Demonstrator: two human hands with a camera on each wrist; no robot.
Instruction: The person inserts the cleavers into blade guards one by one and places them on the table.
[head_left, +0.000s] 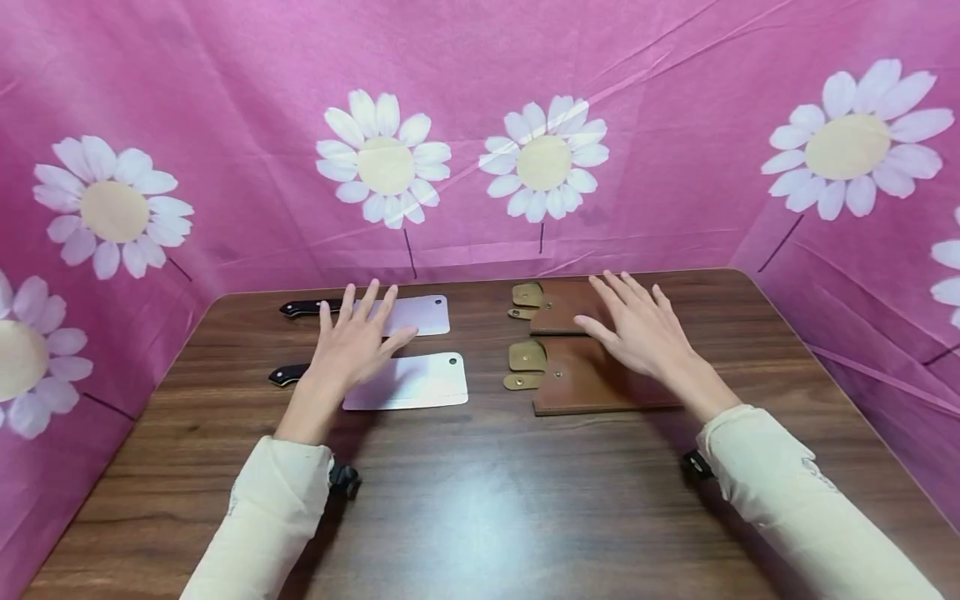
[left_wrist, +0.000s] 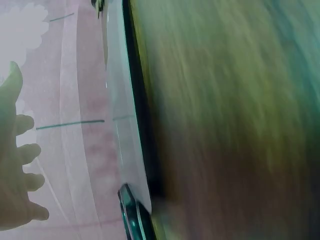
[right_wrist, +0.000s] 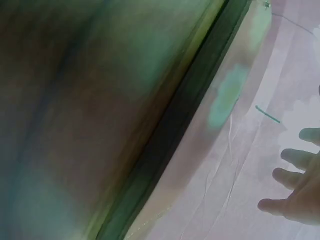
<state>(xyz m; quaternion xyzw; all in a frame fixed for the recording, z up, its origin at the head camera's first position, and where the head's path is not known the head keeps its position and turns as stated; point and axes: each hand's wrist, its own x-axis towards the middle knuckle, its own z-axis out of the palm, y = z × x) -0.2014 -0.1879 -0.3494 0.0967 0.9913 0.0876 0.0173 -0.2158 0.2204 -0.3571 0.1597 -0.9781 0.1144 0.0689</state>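
Two cleavers with black handles lie on the left, blades pointing right: a far cleaver and a near cleaver. My left hand, fingers spread and straight, is over them and holds nothing. It covers part of both. To the right lie two brown leather sheaths with olive straps, a far sheath and a near sheath. Over these is my right hand, also spread and holding nothing, hiding their right parts. In the left wrist view, a cleaver handle shows beyond the left hand's fingertips.
Everything lies on a brown wood-grain table, with glare near its front. A pink cloth printed with white daisies hangs behind and along both sides. Each sleeve has a black wrist device, such as the left device.
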